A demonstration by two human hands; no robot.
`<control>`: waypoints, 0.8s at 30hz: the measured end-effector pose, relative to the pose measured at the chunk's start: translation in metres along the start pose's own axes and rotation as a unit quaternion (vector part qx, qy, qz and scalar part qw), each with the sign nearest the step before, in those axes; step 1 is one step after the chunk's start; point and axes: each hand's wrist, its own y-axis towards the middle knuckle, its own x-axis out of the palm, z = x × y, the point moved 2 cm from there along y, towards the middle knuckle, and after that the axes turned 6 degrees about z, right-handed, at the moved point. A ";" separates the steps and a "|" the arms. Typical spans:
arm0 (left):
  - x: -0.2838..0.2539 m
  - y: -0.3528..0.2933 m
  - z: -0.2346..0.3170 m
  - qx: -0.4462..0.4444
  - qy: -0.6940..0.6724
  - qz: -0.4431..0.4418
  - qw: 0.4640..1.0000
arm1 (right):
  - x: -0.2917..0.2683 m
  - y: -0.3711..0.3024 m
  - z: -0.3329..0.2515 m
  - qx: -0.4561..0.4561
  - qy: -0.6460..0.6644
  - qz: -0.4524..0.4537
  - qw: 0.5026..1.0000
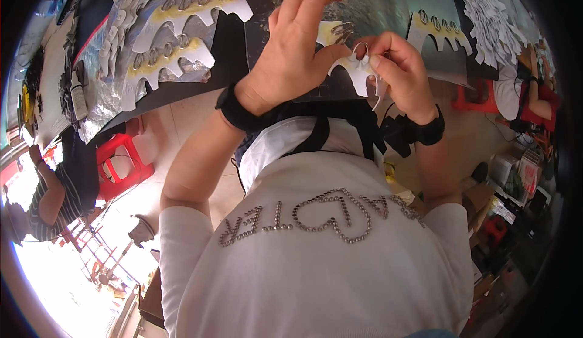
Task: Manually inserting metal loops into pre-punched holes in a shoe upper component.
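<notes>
My two hands meet over the edge of a dark table (pixel 388 4). Between them is a white scalloped shoe-upper piece (pixel 358 74) carrying metal rings. My right hand (pixel 401 71) pinches the piece at a small metal ring (pixel 361 47). My left hand (pixel 297 40) holds the piece's left side with thumb and forefinger, the other fingers lifted. Both wrists wear black bands.
Similar white cut pieces with yellow glue bands and metal rings (pixel 176 55) lie on the table at left, one more (pixel 437 31) at right. A pile of white pieces (pixel 486 10) sits far right. Red stools (pixel 121 162) stand below. Other people sit at left (pixel 54 192) and right (pixel 528 89).
</notes>
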 end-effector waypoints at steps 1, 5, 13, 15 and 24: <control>-0.001 0.005 0.001 0.063 -0.013 -0.049 0.997 | -0.003 0.000 0.000 -0.006 0.004 -0.023 1.000; -0.003 0.023 0.000 0.108 -0.099 -0.237 0.960 | -0.012 0.001 -0.005 -0.016 -0.030 -0.071 0.997; 0.005 0.021 0.000 -0.017 -0.210 -0.302 0.930 | -0.016 0.000 -0.009 0.010 -0.035 -0.057 0.998; 0.005 0.019 0.002 -0.040 -0.221 -0.296 0.928 | -0.015 0.002 -0.009 -0.001 -0.047 -0.062 0.997; 0.001 0.034 0.012 0.027 0.099 -0.164 0.981 | 0.009 0.039 -0.040 -0.117 -0.406 -0.021 0.906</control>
